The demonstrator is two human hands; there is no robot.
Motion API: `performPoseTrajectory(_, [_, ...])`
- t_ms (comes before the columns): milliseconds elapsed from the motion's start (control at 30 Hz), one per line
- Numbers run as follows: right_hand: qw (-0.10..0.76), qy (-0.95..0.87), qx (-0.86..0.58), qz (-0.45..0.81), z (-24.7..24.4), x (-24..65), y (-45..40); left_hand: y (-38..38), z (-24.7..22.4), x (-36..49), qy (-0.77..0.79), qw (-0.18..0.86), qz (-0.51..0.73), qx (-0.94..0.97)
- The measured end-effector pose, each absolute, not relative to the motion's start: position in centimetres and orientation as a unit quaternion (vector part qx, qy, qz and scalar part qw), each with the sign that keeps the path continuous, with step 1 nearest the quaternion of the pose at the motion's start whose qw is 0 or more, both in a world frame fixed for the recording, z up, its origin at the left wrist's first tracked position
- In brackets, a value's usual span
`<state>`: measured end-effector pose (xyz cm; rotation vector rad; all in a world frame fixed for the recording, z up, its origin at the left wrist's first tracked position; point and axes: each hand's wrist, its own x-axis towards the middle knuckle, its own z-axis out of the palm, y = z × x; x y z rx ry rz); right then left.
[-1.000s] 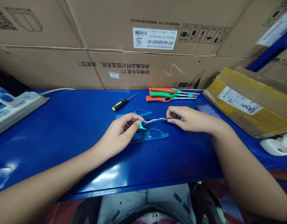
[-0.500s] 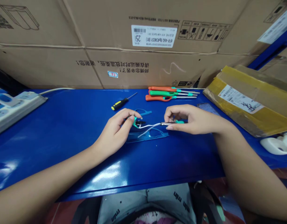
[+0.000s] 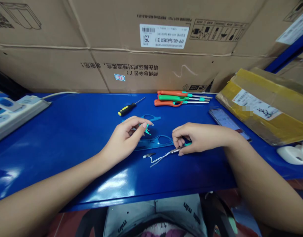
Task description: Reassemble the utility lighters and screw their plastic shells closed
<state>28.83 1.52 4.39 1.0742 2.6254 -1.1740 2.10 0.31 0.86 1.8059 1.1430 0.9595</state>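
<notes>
white wires (image 3: 155, 161) at risk
your left hand (image 3: 125, 135) pinches the green piece (image 3: 147, 129), your right hand (image 3: 197, 135) the metal tube (image 3: 175, 150); tugging that tube sharply could pull them loose.

Moderate light throws white glare on your tabletop (image 3: 72, 135) at seven and eight o'clock. Your left hand (image 3: 125, 135) and right hand (image 3: 195, 136) look fairly sharp; fine print on the carton label (image 3: 163, 36) at twelve is soft; wide-lens distortion stretches the outer edges.
</notes>
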Motion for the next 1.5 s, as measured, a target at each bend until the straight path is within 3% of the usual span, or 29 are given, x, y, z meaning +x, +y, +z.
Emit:
performPoseTrajectory(100, [0.012, 0.857, 0.344, -0.382, 4.5, 28.7, 1.4, 0.3, 0.8, 2.1, 0.444, 0.394, 0.371, 0.714])
performPoseTrajectory(233, [-0.121, 0.829, 0.364, -0.406, 4.4, 27.3, 1.0, -0.2, 1.0, 2.3, 0.433, 0.384, 0.362, 0.731])
performPoseTrajectory(367, [-0.253, 0.719, 0.378, -0.526, 2.9, 25.1, 0.9, -0.6, 1.0, 2.6, 0.424, 0.399, 0.369, 0.724])
performPoseTrajectory(467, [-0.297, 0.642, 0.37, -0.602, 1.8, 24.1, 0.9, -0.8, 1.0, 2.8, 0.419, 0.444, 0.383, 0.694])
performPoseTrajectory(667, [-0.283, 0.659, 0.358, -0.597, 1.7, 24.0, 0.8, -1.0, 1.3, 3.3, 0.42, 0.557, 0.377, 0.609])
performPoseTrajectory(833, [-0.295, 0.678, 0.359, -0.57, 1.8, 24.1, 0.9, -1.0, 1.7, 3.4, 0.42, 0.573, 0.381, 0.592])
performPoseTrajectory(967, [-0.306, 0.692, 0.394, -0.522, 1.8, 24.7, 1.5, -0.7, 2.4, 2.4, 0.435, 0.44, 0.352, 0.703])
performPoseTrajectory(1067, [-0.284, 0.71, 0.418, -0.491, 2.2, 25.6, 2.0, -0.5, 3.1, 1.4, 0.394, 0.262, 0.211, 0.856])
performPoseTrajectory(1133, [-0.252, 0.719, 0.427, -0.487, 2.5, 26.2, 2.2, -0.5, 3.5, 1.0, 0.341, 0.196, 0.114, 0.912])
performPoseTrajectory(1233, [-0.22, 0.728, 0.425, -0.491, 2.8, 26.9, 2.4, -0.8, 3.7, 0.9, 0.291, 0.146, 0.051, 0.944])
performPoseTrajectory(1500, [-0.164, 0.728, 0.434, -0.504, 2.3, 26.8, 2.6, -0.8, 3.3, 0.8, 0.299, 0.132, 0.032, 0.944])
